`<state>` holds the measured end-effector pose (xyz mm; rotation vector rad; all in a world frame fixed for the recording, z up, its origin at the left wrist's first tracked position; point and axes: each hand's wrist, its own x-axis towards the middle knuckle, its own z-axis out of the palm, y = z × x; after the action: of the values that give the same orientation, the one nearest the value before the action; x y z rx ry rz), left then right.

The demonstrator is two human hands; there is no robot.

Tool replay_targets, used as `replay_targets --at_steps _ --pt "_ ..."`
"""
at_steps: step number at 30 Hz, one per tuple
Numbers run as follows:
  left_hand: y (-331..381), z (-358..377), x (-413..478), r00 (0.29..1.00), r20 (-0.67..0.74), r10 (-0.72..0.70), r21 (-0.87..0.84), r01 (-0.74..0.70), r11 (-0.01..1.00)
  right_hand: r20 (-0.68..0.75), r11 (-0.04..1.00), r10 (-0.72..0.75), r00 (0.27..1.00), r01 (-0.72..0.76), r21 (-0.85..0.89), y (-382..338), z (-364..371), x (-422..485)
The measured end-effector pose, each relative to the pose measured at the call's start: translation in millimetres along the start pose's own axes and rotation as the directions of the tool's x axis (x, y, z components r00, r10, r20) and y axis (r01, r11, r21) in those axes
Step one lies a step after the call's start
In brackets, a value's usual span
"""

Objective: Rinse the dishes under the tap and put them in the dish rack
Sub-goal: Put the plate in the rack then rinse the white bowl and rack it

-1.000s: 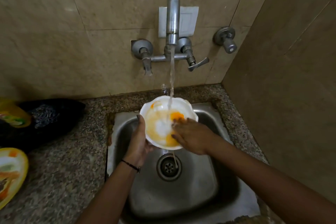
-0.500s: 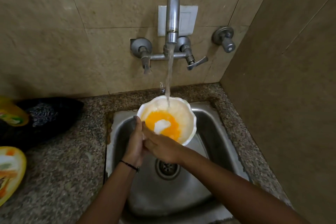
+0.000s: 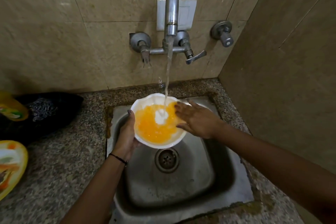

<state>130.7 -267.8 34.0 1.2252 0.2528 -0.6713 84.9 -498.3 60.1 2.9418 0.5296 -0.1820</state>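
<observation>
**Bowl** [image 3: 160, 144]: white, scalloped rim, mouth up. It is held directly below the tap [image 3: 171, 9] and above the sink [image 3: 181, 187], clear of its floor. The stream [image 3: 168, 71] lands near the bowl's centre. The water inside is orange, so rinsing is judged unfinished.

**Left hand** [image 3: 127, 132]: on the bowl's side left of the tap line, fingers curled beneath and thumb laid up against the rim. It carries the load.

**Right hand** [image 3: 196, 122]: right of the tap line, fingers straight and spread, tips over the rim. It is blurred, so exact contact cannot be told. It grips nothing.

**Governing relation:** the bowl sits between the two hands. Being round, it has no long axis, and what matters is the upward mouth. Emptying it would call for a tilt from the left hand, the only one with a hold.

**Dish rack:** not in view, so which hand is nearer to it cannot be told.

**Other:** a plate [image 3: 11, 165], apparently soiled, lies on the worktop [image 3: 63, 160] far left of the tap.
</observation>
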Motion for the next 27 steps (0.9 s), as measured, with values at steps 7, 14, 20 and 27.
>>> replay_targets --at_steps 7,14,20,27 --pt "-12 12 -2 0.997 0.013 -0.082 -0.025 0.083 0.996 0.056 0.921 0.253 0.966 -0.258 0.293 -52 14 57" --pt "-17 6 2 0.994 0.003 -0.110 -0.018 0.110 0.994 -0.020 0.978 0.160 0.987 -0.156 0.141 -53 17 67" --pt "-22 13 2 0.996 -0.054 -0.069 -0.054 0.066 0.996 0.048 0.876 0.472 0.880 -0.474 0.088 -47 17 59" --pt "-25 7 1 0.982 -0.185 -0.030 -0.011 0.029 1.000 0.388 0.636 0.679 0.623 -0.763 0.114 -77 4 34"
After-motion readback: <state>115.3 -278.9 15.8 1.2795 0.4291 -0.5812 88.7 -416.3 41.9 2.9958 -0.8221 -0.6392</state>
